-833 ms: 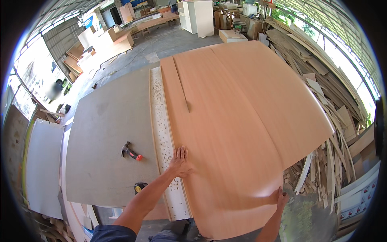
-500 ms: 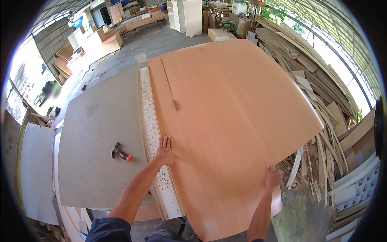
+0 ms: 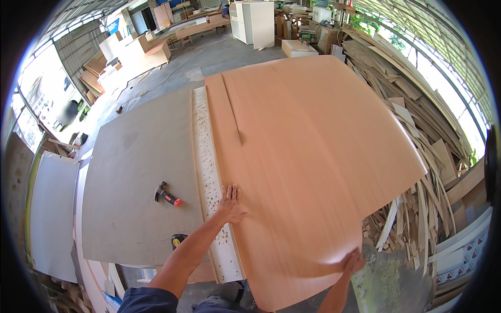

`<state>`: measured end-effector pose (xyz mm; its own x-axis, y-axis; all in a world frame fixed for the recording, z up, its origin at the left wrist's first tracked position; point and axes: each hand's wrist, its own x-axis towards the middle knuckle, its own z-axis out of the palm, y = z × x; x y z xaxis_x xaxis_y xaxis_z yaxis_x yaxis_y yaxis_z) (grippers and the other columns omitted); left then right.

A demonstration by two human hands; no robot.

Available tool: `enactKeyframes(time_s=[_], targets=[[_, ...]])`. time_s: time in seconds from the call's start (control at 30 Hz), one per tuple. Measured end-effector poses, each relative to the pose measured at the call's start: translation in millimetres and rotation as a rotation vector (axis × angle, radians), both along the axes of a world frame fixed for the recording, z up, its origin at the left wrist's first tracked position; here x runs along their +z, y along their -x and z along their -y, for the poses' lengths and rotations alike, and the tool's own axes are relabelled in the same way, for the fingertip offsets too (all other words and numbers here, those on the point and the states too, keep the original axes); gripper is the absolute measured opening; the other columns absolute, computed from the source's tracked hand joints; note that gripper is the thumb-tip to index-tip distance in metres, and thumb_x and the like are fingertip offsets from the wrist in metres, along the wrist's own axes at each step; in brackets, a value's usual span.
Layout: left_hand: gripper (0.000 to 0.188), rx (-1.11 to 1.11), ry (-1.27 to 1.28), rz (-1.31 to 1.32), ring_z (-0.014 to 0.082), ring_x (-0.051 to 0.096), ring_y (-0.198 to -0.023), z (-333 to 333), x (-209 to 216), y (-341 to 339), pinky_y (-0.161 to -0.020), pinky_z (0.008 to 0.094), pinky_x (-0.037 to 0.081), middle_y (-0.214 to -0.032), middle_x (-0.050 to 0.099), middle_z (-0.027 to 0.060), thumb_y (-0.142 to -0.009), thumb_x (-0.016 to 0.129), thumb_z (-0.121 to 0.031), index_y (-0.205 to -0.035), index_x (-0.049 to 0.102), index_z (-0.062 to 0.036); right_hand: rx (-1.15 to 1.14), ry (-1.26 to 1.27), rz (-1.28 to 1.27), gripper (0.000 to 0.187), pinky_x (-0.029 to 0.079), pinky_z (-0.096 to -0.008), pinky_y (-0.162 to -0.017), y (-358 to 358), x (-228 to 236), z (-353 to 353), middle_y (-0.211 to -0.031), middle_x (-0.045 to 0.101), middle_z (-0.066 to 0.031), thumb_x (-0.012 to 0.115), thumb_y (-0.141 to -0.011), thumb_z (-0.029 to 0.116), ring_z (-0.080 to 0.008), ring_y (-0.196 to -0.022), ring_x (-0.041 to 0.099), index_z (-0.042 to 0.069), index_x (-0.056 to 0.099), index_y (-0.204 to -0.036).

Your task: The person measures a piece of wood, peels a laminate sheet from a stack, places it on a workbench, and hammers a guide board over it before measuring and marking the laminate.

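A large wood-grain laminate sheet (image 3: 308, 156) lies spread before me, with a long slit near its far left part. My left hand (image 3: 229, 206) rests on its left margin, fingers stretched out and palm down. Beside that hand runs a narrow white board (image 3: 209, 177) dotted with many small brown specks. At the sheet's near right edge, my right hand (image 3: 354, 262) grips the laminate, which bows up there; some fingertips are hard to make out. A claw hammer (image 3: 168, 195) with a black and red handle lies on the grey board (image 3: 141, 161) to the left.
Near my left forearm sits a yellow and black tape measure (image 3: 178, 240). Piled wood offcuts (image 3: 417, 208) lie along the right side. A white cabinet (image 3: 253, 23) stands at the back, and a pale panel (image 3: 52, 219) leans at the far left.
My right hand has moved nearer to me along the sheet's right edge. The left hand stays on the sheet. My view has shifted slightly left, bringing the tape measure into sight.
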<state>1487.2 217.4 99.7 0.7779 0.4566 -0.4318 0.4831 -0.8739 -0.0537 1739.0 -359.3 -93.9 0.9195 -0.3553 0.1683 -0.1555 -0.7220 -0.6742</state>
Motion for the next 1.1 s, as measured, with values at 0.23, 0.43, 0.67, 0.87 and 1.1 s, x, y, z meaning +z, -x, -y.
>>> enactKeyframes(time_s=[0.23,0.43,0.67,0.87,1.1], targets=[[0.120,0.097,0.009,-0.041,0.0390,-0.001,-0.148,-10.6,7.6,52.7,-0.119,0.0544,-0.003,-0.159,0.000,0.0260,-0.078,0.050,-0.074,-0.150,0.002,0.0088,0.111,-1.366,-0.522,0.056,0.048,-0.0408,-0.092,178.4,27.0,-44.9,-0.120,0.060,-0.0087,0.058,-0.093,0.046,-0.0245,-0.111,0.057,0.005,0.052,-0.130],[0.122,0.075,-0.009,-0.026,0.0394,-0.002,-0.148,-6.9,9.9,39.2,-0.118,0.0557,-0.005,-0.158,0.003,0.0289,-0.077,0.047,-0.077,-0.148,0.006,0.0128,0.226,-1.397,-0.432,0.035,0.052,-0.0376,-0.084,214.0,36.9,-35.8,-0.111,0.060,-0.0028,0.067,-0.090,0.025,-0.0182,-0.100,0.061,0.007,0.056,-0.119],[0.122,0.086,-0.005,-0.031,0.0386,-0.001,-0.148,-34.1,3.2,36.2,-0.119,0.0546,-0.005,-0.159,0.003,0.0265,-0.076,0.048,-0.077,-0.150,0.005,0.0102,0.195,-1.271,-0.436,0.041,0.051,-0.0377,-0.084,208.5,94.1,-66.1,-0.112,0.061,-0.0041,0.067,-0.090,0.017,-0.0196,-0.098,0.061,0.006,0.053,-0.127],[0.115,0.141,-0.047,-0.002,0.0375,0.000,-0.149,-85.3,-7.5,23.2,-0.119,0.0547,-0.004,-0.160,0.005,0.0230,-0.079,0.048,-0.074,-0.151,0.008,0.0064,0.246,-1.048,-0.467,0.044,0.049,-0.0319,-0.076,190.9,108.1,-105.4,-0.115,0.061,-0.0040,0.064,-0.092,0.018,-0.0158,-0.097,0.061,0.005,0.051,-0.132],[0.111,0.112,-0.034,-0.028,0.0378,-0.001,-0.149,-90.4,-6.3,17.1,-0.118,0.0565,-0.003,-0.160,0.005,0.0240,-0.083,0.046,-0.071,-0.151,0.007,0.0081,0.252,-0.846,-0.490,0.030,0.046,-0.0284,-0.060,169.2,133.3,-140.9,-0.098,0.063,-0.0028,0.059,-0.094,0.018,-0.0125,-0.079,0.061,0.004,0.057,-0.121]])
